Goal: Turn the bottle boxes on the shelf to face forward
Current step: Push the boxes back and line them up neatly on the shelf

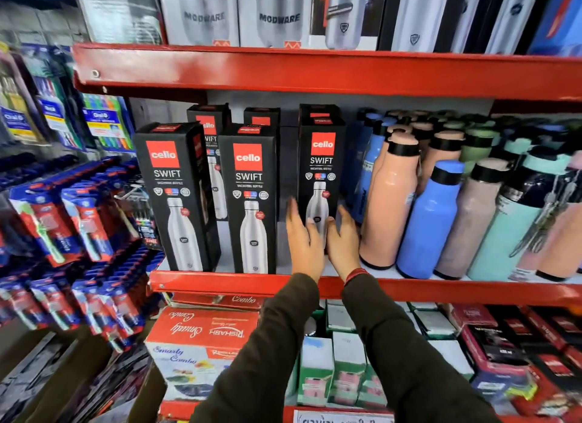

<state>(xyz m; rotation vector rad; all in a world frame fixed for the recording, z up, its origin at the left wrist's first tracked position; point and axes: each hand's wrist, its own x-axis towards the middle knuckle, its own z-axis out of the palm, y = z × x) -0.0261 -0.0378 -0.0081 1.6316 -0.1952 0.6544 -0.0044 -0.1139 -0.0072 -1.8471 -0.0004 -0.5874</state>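
Black Cello Swift bottle boxes stand on the red middle shelf (220,282). The left box (174,199) and the middle box (250,202) are at the front edge, labels facing me. A third box (321,167) stands further back, its label also facing me. My left hand (304,243) and my right hand (343,244) flank its lower part, fingers spread, touching or nearly touching its sides. More boxes (209,126) stand behind the front row, partly hidden.
Loose bottles stand right of the boxes, a peach one (389,208) and a blue one (428,224) nearest my right hand. Toothbrush packs (72,221) hang at left. The upper shelf (315,73) carries Modware boxes. Combo boxes (201,344) sit below.
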